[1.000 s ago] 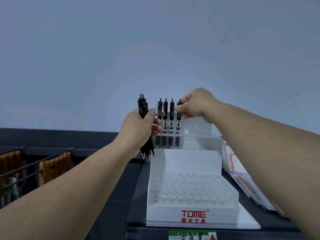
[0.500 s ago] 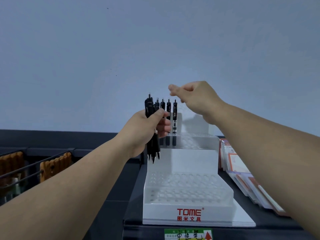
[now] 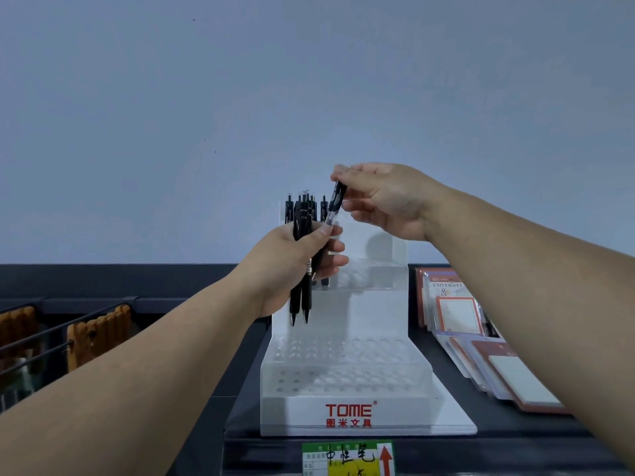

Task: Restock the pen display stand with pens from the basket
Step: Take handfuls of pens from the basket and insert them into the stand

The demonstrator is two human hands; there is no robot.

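Observation:
A white tiered pen display stand (image 3: 347,376) marked TOME sits on the dark shelf, its lower rows of holes empty. Several black pens (image 3: 289,209) stand in its top row, mostly hidden behind my left hand. My left hand (image 3: 292,266) grips a bundle of black pens (image 3: 302,297) upright, tips down, in front of the stand's upper tier. My right hand (image 3: 385,201) pinches the top of one black pen (image 3: 335,204), tilted, whose lower end is still among the bundle at my left thumb. No basket is in view.
Packs of notebooks (image 3: 457,310) lie flat on the shelf right of the stand. Brown items (image 3: 99,334) hang on wire racks at the left. A price label (image 3: 348,458) with a red arrow is fixed on the shelf edge below the stand.
My right hand left the pen it set in the top row, swung up empty, then came over to the bundle and took hold of one pen. My left hand shifted slightly right.

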